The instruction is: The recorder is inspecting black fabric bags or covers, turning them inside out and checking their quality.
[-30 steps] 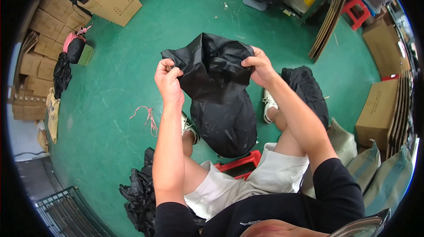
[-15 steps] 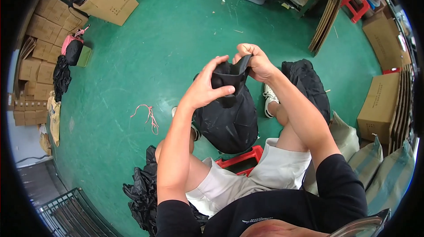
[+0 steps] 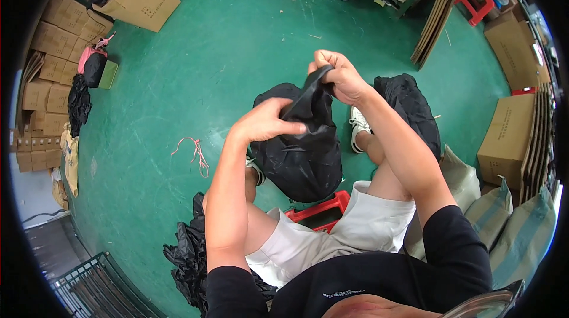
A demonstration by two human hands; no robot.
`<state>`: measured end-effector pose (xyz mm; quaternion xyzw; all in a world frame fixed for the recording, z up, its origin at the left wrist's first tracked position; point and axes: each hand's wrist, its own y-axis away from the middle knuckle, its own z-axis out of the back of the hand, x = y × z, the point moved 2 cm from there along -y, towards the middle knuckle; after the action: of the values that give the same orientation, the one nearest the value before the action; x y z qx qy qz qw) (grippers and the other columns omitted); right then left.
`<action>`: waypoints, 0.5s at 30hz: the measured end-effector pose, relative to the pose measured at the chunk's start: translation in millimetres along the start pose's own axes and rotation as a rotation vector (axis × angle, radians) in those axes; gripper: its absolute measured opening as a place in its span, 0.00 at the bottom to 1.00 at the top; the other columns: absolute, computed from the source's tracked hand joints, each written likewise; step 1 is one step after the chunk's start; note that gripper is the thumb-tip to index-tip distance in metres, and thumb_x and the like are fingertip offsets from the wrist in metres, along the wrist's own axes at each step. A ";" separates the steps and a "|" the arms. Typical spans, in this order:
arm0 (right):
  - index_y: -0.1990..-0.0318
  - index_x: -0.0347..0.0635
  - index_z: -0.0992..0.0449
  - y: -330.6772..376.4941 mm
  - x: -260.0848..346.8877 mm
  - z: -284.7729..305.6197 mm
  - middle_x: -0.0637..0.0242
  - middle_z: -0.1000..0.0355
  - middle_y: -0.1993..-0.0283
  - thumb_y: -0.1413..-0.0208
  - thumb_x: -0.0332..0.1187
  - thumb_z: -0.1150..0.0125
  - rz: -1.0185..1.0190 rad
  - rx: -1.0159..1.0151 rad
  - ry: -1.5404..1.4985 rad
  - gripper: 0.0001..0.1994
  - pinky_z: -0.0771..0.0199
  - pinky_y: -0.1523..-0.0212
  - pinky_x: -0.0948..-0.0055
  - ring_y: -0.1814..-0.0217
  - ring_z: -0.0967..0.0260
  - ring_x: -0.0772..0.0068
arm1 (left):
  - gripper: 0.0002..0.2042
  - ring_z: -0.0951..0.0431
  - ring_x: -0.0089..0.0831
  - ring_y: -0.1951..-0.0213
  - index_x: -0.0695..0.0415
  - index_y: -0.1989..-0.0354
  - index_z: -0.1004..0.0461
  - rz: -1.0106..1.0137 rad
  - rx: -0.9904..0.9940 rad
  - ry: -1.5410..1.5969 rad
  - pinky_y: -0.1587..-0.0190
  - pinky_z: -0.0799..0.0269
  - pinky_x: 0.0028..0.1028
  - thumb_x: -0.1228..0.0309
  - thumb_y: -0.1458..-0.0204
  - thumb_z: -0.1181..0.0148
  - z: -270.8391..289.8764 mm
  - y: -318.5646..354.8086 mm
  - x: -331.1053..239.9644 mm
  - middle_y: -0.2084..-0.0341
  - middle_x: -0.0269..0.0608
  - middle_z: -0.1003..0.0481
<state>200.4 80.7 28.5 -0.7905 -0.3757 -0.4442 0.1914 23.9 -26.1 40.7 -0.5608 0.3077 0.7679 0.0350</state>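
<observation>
Over a large black bag [image 3: 296, 167] on the floor between my legs, both hands hold a limp black pouch-like piece [image 3: 312, 104] of soft material. My right hand [image 3: 339, 75] is closed on its raised upper end, fingers bent in a pinch. Lower down and to the left, my left hand [image 3: 267, 121] grips the side of the piece with the thumb lying across the front; its other fingertips are partly hidden behind the material. The piece hangs stretched and creased between the hands, and its exact kind does not show.
A second black bag [image 3: 408, 110] stands by my right foot. Crumpled black plastic [image 3: 188, 256] lies at my left, pink string [image 3: 198, 155] beyond it. A red stool [image 3: 320, 210] shows between my thighs. Woven sacks [image 3: 521, 238] and a carton [image 3: 505, 134] stand at the right.
The pouch-like piece, cupped with its mouth spread before, is now drawn out longer and flatter. My left hand has moved slightly left and down its side; my right keeps its pinch.
</observation>
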 end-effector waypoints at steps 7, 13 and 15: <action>0.53 0.45 0.32 3.0 6.0 -6.8 0.69 0.33 0.52 0.62 0.27 0.31 0.078 -0.053 0.784 0.25 0.42 0.42 0.66 0.44 0.40 0.72 | 0.06 0.29 0.28 0.82 0.63 0.75 0.29 -0.084 -0.991 -0.219 0.75 0.33 0.30 0.77 0.60 0.37 27.0 1.8 2.6 0.86 0.42 0.30; 0.72 0.35 0.32 -3.8 -6.3 7.2 0.68 0.34 0.80 0.57 0.22 0.40 0.418 -0.625 1.144 0.06 0.34 0.69 0.74 0.73 0.37 0.75 | 0.11 0.29 0.42 0.84 0.60 0.77 0.32 -0.411 -1.044 -0.307 0.79 0.35 0.35 0.72 0.59 0.33 -4.1 0.2 -16.7 0.86 0.47 0.30; 0.72 0.36 0.33 -0.3 3.0 9.2 0.71 0.37 0.79 0.57 0.23 0.40 0.361 -0.741 1.031 0.07 0.37 0.71 0.76 0.72 0.40 0.81 | 0.15 0.28 0.45 0.82 0.59 0.74 0.32 -0.531 -0.907 -0.452 0.79 0.34 0.37 0.66 0.59 0.30 -24.9 1.1 -30.8 0.85 0.46 0.30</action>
<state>206.3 88.1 26.1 -0.5406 0.0802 -0.8267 0.1335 55.7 -30.8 63.8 -0.3994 -0.2192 0.8889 0.0473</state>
